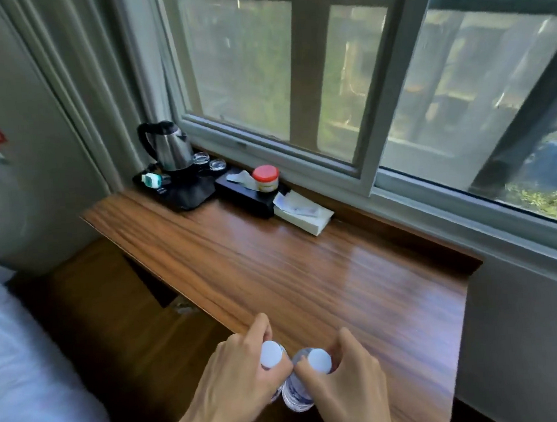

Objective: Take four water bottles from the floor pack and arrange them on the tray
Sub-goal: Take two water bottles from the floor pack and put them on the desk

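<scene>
Two clear water bottles with white caps are held upright side by side at the near edge of the wooden desk (307,268). My left hand (236,378) grips the left bottle (270,353) around its neck. My right hand (345,384) grips the right bottle (319,361) the same way; its lower body shows between the hands. The black tray (190,192) sits at the desk's far left corner, well away from both hands. It holds a steel kettle (168,146), two glasses (209,161) and a lying bottle (151,179). The floor pack is out of sight.
A black tissue box (248,193) with a red-lidded jar (265,178) on it stands right of the tray, then a white tissue pack (302,212). A window runs behind the desk. A white bed (25,377) lies at the left, over wooden floor.
</scene>
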Demonstrator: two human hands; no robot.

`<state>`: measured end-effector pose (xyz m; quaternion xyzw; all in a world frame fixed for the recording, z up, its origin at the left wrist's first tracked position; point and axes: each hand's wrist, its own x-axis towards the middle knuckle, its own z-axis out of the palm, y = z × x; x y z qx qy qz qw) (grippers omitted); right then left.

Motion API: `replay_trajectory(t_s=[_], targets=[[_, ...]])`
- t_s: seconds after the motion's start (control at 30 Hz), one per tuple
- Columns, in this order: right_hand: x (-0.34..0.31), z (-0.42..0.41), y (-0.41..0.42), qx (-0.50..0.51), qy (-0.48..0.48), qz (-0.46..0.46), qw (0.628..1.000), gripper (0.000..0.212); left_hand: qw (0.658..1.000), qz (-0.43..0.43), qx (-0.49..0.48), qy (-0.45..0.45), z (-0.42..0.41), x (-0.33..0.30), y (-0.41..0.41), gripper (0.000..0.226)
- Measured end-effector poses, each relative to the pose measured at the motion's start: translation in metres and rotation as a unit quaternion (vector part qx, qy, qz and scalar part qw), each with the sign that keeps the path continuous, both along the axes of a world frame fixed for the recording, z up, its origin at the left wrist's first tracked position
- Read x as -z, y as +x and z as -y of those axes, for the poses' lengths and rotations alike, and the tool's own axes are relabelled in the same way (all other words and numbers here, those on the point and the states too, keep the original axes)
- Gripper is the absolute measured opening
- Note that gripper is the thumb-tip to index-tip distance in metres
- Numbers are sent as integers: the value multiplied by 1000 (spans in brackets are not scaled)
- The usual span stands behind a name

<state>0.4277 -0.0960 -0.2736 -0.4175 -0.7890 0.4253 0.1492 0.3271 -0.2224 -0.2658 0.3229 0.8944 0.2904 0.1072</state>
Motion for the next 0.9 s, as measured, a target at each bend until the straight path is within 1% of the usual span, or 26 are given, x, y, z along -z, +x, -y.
replay_trajectory(t_s=[0.17, 0.23, 0.33, 0.47, 0.57, 0.73, 0.9], targets=[[-6, 1, -78, -45, 3, -11, 999, 44, 999, -19, -47, 11, 4, -10, -71, 37], [-9, -1, -106, -51, 2, 2, 999, 45, 998, -16, -62, 13, 2, -12, -99, 35], [-9, -6, -148, -51, -3, 41, 998, 43, 998, -6, -63, 10, -4, -8, -140, 33], [-3, -18, -198, -55, -20, 46, 997, 45, 998, -5, -59, -20, -16, 1, -194, 33], [3, -26, -229, -43, -30, 41, 998, 45, 998, 12, -38, -39, -26, 6, -233, 32], [14, -32, -284, -6, -50, 28, 998, 44, 998, -1, -14, -59, -41, 14, -299, 31], [24, -34, -345, 48, -47, 39, 997, 40, 997, -7, 45, -65, -58, 26, -371, 30]])
